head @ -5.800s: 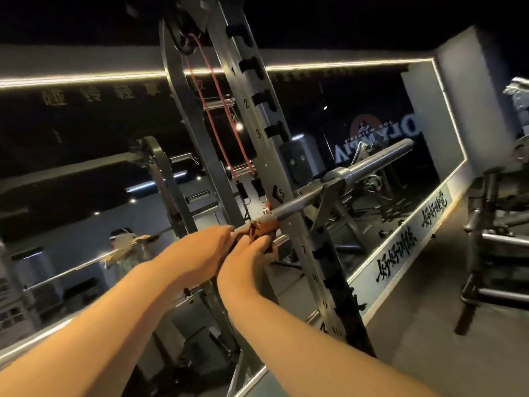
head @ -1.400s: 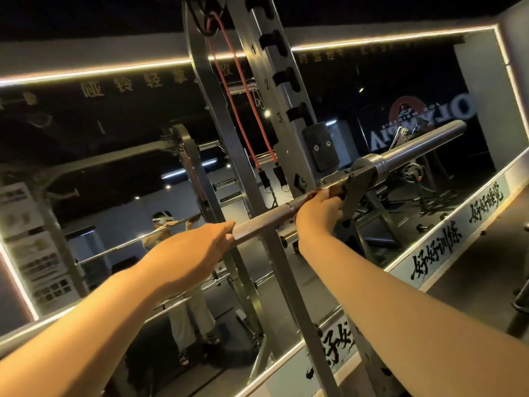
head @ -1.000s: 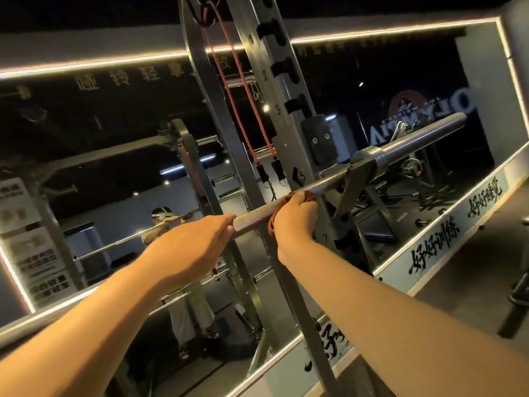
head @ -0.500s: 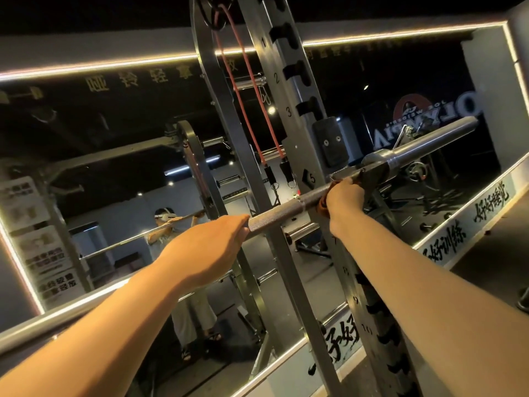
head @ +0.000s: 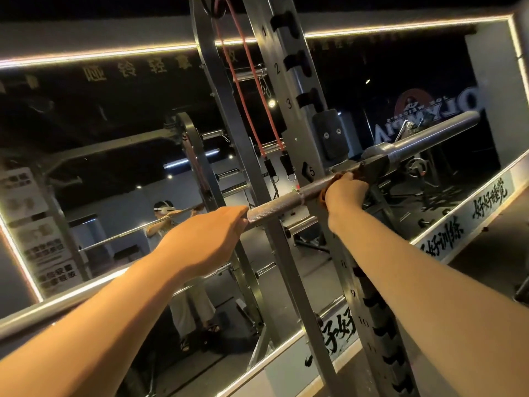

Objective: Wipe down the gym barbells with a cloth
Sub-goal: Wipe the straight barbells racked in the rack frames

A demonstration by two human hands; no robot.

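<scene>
Left hand [head: 206, 242] curled round the long metal bar [head: 280, 202], right hand [head: 343, 193] squeezing an orange cloth [head: 325, 193] round the bar, bar lying across the tall rack [head: 297, 116], mirror [head: 86, 138] behind

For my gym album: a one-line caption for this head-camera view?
Left hand grips the racked barbell while the right hand wraps a cloth round its shaft.

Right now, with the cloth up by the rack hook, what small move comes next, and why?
Probably slide the right hand and its cloth along the barbell toward the left hand: the rack hook blocks it ahead, and bare bar lies between them.
</scene>
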